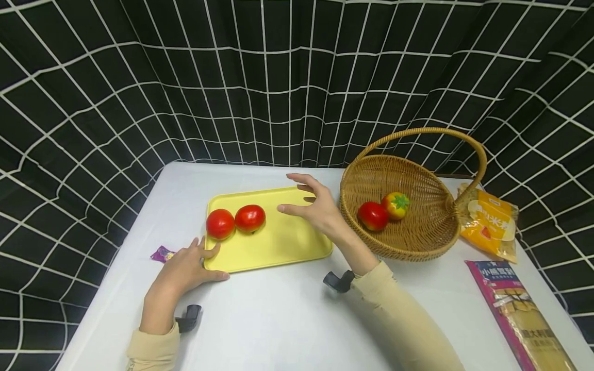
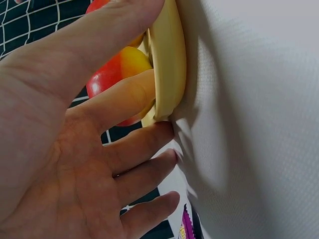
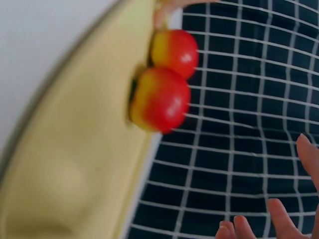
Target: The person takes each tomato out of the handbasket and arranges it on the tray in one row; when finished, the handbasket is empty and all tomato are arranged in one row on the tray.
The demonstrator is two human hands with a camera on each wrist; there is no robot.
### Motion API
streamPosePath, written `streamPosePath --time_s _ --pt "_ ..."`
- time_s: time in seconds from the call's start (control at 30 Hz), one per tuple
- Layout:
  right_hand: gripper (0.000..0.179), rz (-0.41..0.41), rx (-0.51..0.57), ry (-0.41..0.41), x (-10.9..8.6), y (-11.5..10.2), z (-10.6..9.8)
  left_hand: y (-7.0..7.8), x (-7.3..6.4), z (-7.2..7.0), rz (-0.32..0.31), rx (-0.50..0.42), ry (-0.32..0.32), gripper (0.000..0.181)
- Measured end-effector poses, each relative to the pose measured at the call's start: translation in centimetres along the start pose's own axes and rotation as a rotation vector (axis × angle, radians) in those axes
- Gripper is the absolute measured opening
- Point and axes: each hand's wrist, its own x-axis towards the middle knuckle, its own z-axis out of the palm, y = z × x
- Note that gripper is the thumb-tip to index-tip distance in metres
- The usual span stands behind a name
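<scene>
A yellow tray (image 1: 278, 247) holds two toy tomatoes, the left tomato (image 1: 220, 224) and the right tomato (image 1: 250, 218), side by side at its left end. My left hand (image 1: 185, 265) is at the tray's front left corner, fingers spread. In the left wrist view, the thumb and index finger of the left hand (image 2: 89, 149) touch the rim. Above the tray's right part, my right hand (image 1: 320, 208) hovers with thumb and fingers apart, holding nothing. Its fingers (image 3: 282, 219) show at the lower right of the right wrist view, away from the tomatoes.
Right of the tray stands a wicker basket (image 1: 427, 226) with a tall handle, containing a red fruit (image 1: 373, 216) and a yellow-red one with green leaves (image 1: 396, 205). An orange food bag (image 1: 492, 221) and a noodle packet (image 1: 522, 317) lie farther right. A purple wrapper (image 1: 162, 254) lies left.
</scene>
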Motion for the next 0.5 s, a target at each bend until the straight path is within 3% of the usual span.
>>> streamPosePath --time_s 0.23,0.5 --pt "0.078 -0.022 0.035 0.052 -1.4 -1.8 -3.7 0.2 -0.2 -0.1 -0.001 -0.005 0.001 0.092" --pt "0.077 -0.006 -0.001 0.113 -2.5 -2.0 -6.7 0.1 -0.2 0.0 0.006 0.0 0.001 0.094"
